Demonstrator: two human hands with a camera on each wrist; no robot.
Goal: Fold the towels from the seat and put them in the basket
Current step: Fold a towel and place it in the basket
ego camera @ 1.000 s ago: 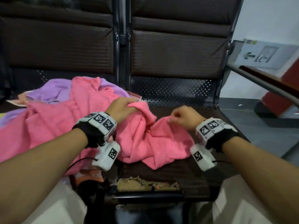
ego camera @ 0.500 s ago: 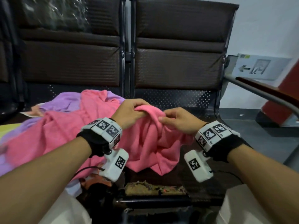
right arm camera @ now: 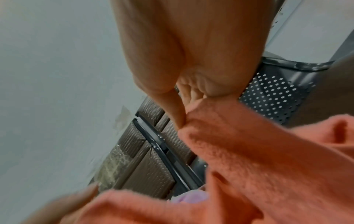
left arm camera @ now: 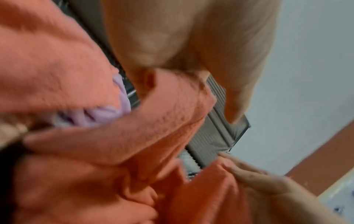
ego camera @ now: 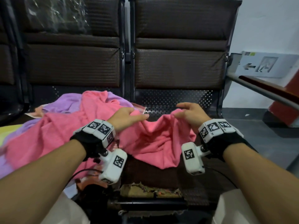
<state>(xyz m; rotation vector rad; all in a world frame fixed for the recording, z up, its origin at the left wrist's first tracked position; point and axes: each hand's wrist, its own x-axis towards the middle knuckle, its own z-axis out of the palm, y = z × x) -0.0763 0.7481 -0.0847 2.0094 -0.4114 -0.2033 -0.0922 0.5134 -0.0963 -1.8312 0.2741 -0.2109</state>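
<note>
pink towel (ego camera: 155, 139) pinched at its top edge by left hand (ego camera: 124, 118) and right hand (ego camera: 192, 114) fingers, thumb grip plain only in wrist views

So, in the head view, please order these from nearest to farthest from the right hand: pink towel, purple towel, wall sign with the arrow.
1. pink towel: pinched by the right hand.
2. wall sign: up to the right, on the wall.
3. purple towel: far left, on the neighbouring seat.

- One towel (ego camera: 155, 143) lay on the seat (ego camera: 161, 173), between both hands.
- Another towel (ego camera: 68, 101) lay left of the seat, behind it.
- A sign (ego camera: 265, 65) stood right of the seat.
</note>
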